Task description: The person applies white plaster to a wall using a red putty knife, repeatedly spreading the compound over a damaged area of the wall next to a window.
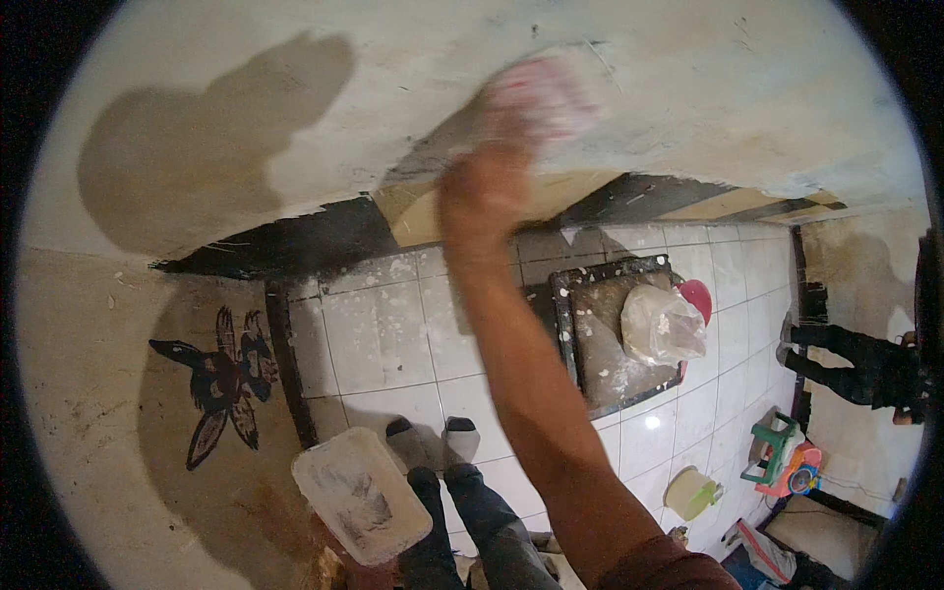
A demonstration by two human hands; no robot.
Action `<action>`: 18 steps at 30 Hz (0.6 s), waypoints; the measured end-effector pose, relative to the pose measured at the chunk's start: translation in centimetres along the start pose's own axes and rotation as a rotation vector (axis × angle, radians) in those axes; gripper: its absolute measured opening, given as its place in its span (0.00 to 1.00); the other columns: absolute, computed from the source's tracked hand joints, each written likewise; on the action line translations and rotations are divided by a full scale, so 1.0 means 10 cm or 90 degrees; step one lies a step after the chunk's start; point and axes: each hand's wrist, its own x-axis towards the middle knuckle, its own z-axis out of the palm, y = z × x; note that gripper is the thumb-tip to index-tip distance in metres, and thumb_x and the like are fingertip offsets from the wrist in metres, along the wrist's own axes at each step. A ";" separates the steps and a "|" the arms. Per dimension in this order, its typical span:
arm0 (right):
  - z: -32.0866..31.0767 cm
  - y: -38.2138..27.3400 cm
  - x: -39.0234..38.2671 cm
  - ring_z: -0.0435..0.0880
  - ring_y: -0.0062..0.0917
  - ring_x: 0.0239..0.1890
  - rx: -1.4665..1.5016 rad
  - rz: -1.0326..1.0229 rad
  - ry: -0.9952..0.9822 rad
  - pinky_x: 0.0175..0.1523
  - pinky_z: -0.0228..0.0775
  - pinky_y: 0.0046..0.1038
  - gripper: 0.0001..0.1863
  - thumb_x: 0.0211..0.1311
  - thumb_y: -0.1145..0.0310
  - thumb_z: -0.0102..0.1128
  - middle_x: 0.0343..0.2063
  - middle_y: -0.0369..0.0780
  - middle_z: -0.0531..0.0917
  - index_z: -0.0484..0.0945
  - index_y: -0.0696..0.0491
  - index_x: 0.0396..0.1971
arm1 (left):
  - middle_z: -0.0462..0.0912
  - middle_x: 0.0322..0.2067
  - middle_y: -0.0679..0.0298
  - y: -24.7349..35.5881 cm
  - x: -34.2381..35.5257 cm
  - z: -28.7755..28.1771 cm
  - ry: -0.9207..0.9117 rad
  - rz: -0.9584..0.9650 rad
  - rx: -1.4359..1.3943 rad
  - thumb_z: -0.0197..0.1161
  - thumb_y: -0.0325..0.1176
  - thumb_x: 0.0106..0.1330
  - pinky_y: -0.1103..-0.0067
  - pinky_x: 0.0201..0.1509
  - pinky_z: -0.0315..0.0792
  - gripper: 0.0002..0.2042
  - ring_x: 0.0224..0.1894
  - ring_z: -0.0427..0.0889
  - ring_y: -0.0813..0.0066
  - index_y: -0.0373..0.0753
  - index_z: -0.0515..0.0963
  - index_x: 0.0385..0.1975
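"Pink-and-white piece (pixel 539 98), one; blurred, exact kind not readable. Location?"

"Just past twelve o'clock, over the pale, patchy wall (pixel 708 59). Whether it touches the surface cannot be told through the blur."

"Right hand (pixel 489 185)?"

"One, bare, blurred; directly below the piece, at twelve o'clock. Fingers drawn together, clamped on the piece's near end; individual fingers not distinguishable."

"Pose of the arm?"

"Right forearm (pixel 536 393), bare, reaching out long. Enters from five o'clock under a dark red sleeve (pixel 664 568), slants toward eleven, then the hand tips toward one o'clock at the wrist."

"Left hand?"

"Not discernible; grip cannot be told."

"Nearby items?"

"Tub (pixel 317 467), one, white, rectangular, rounded corners, grey-white smears inside; seven o'clock, beside the wearer's legs (pixel 492 516). Black-edged panel (pixel 602 349), one, speckled white, on the tiled floor (pixel 383 324); between three and four o'clock. Plastic bag (pixel 661 326), one, whitish, resting on that panel."

"Further out?"

"Bucket (pixel 691 494), one, yellow-green, between four and five o'clock. Stool (pixel 775 444), one, green, four o'clock. Flower decoration (pixel 221 379), one, dark, on the side wall between eight and nine. Another person (pixel 851 364), dark clothing, three o'clock."
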 end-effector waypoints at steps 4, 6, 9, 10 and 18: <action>-0.10 -0.20 -0.82 0.69 0.52 0.62 0.129 -0.020 -0.175 0.71 0.49 0.53 0.34 0.45 0.81 0.56 0.59 0.58 0.70 0.68 0.65 0.60 | 0.60 0.67 0.61 0.03 0.05 -0.02 -0.021 0.029 0.062 0.50 0.62 0.67 0.49 0.68 0.60 0.35 0.66 0.63 0.52 0.53 0.56 0.70; -0.46 -0.26 -1.00 0.68 0.52 0.64 0.112 0.055 -0.289 0.71 0.50 0.53 0.36 0.46 0.82 0.54 0.61 0.58 0.68 0.65 0.64 0.62 | 0.60 0.67 0.61 0.10 0.04 0.07 -0.023 0.031 0.061 0.51 0.62 0.67 0.49 0.67 0.61 0.35 0.66 0.63 0.52 0.53 0.56 0.70; -0.83 -0.12 -0.37 0.73 0.46 0.62 -0.038 0.014 -0.093 0.65 0.65 0.37 0.32 0.56 0.88 0.47 0.61 0.58 0.70 0.61 0.66 0.64 | 0.60 0.67 0.60 0.09 0.03 0.16 -0.028 0.024 0.050 0.51 0.61 0.67 0.49 0.67 0.61 0.35 0.65 0.64 0.51 0.52 0.56 0.70; -0.90 -0.12 -0.06 0.73 0.46 0.62 -0.056 -0.013 -0.015 0.64 0.65 0.36 0.30 0.59 0.86 0.46 0.61 0.58 0.70 0.60 0.67 0.64 | 0.60 0.67 0.60 0.08 0.03 0.18 -0.027 0.025 0.048 0.51 0.61 0.66 0.49 0.67 0.62 0.35 0.65 0.64 0.51 0.52 0.56 0.70; -0.10 -0.09 0.20 0.58 0.56 0.69 -0.004 -0.120 0.018 0.70 0.46 0.54 0.36 0.46 0.83 0.57 0.64 0.53 0.67 0.65 0.63 0.62 | 0.60 0.67 0.59 -0.06 0.10 0.30 -0.049 -0.009 0.038 0.53 0.60 0.66 0.49 0.65 0.63 0.35 0.65 0.64 0.51 0.52 0.56 0.70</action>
